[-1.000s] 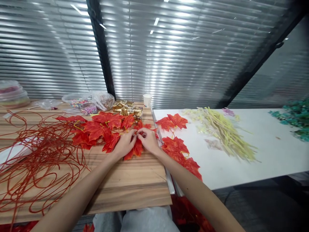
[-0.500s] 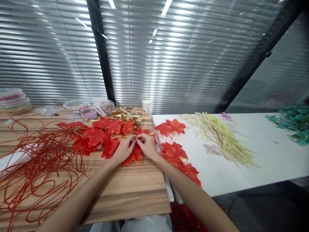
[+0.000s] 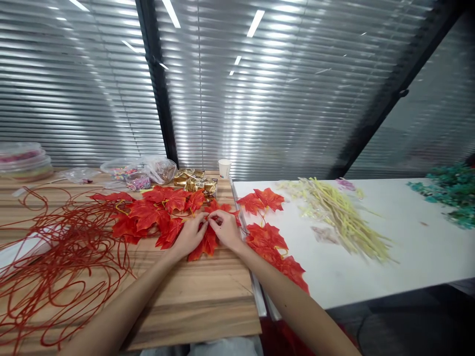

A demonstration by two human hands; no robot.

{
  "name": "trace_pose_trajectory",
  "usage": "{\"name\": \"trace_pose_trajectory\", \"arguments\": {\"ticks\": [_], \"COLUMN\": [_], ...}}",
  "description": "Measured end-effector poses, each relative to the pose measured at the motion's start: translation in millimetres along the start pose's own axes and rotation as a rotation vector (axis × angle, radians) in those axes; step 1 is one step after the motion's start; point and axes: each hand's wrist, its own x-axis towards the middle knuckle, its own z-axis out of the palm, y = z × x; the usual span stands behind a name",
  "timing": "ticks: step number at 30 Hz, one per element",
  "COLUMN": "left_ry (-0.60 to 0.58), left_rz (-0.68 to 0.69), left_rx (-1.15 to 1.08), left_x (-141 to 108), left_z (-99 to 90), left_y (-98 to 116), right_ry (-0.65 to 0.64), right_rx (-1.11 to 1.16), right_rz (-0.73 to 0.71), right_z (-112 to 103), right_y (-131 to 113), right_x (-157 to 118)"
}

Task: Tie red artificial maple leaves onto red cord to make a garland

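Red-orange artificial maple leaves lie strung together as a garland on the wooden table. My left hand and my right hand meet at its middle, fingertips pinched close together on a thin part of the garland. The exact bit between the fingertips is mostly hidden. One leaf hangs just below my hands. More leaves of the same kind run to the right across the gap onto the white table. A big tangle of thin red cord spreads out at the left.
Gold packets, a paper cup, bags of beads and round plastic tubs line the back. On the white table lie yellow stems and green foliage. A gap separates the two tables.
The view has tipped up slightly, so the tabletop sits a little lower in the picture. Both hands keep their pinch at the same spot, with only small finger movement.
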Motion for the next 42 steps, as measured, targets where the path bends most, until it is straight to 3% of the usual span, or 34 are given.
{"name": "trace_pose_trajectory", "arguments": {"ticks": [6, 20, 27, 42], "left_ry": [-0.002, -0.157, -0.134, -0.064], "left_rz": [-0.011, -0.056, -0.091, -0.104], "left_rx": [-0.032, -0.194, -0.287, -0.259], "left_x": [0.5, 3.9, 5.4, 5.2], "left_z": [-2.9, -22.5, -14.4, -11.9], "left_y": [3.5, 4.9, 1.1, 3.3], "right_ry": [-0.002, -0.014, -0.016, 0.002], "right_rx": [0.016, 0.081, 0.076, 0.053], "right_rz": [0.022, 0.035, 0.053, 0.019], "right_z": [-0.5, -3.9, -3.1, -5.9], "right_y": [-0.7, -3.6, -1.9, -3.9], "right_x": [-0.2, 0.4, 0.0, -0.7]}}
